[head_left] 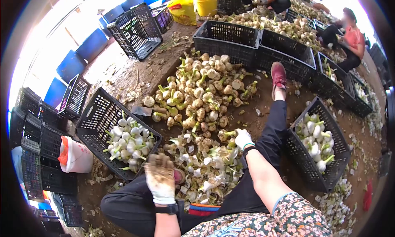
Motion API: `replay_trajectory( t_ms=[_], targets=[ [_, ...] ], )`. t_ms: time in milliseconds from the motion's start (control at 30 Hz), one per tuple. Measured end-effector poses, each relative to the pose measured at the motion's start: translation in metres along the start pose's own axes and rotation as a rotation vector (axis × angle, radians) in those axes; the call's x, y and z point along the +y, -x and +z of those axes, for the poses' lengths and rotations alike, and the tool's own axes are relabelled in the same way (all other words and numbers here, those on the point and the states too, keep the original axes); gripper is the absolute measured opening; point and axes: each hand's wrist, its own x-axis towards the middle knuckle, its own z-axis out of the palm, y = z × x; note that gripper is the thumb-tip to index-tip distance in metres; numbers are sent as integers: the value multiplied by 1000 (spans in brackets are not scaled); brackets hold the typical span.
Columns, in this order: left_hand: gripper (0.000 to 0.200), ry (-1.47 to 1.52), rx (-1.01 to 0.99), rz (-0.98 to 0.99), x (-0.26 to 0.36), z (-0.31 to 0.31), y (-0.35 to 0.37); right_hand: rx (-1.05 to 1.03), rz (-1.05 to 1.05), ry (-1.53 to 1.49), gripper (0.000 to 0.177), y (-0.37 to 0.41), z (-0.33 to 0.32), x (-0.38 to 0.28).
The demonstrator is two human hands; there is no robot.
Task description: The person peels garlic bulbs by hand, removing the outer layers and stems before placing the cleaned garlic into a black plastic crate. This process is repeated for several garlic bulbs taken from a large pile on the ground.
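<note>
Holding garlic (222,135) in right hand (244,140)

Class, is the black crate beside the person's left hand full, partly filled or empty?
Partly filled: white garlic bulbs lie in the crate, but much of its slotted inner wall shows bare.
</note>
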Motion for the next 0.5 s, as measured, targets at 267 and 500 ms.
replay_trajectory(
  t_ms=[267, 500],
  targets=[
    [46, -732, 98, -80, -70, 21, 13, 77, 41, -1122, 32, 43, -24, -15],
    [62, -669, -296, -68, -82, 43, 30, -695, -126, -1540, 31, 171, -38, -101]
  ],
)
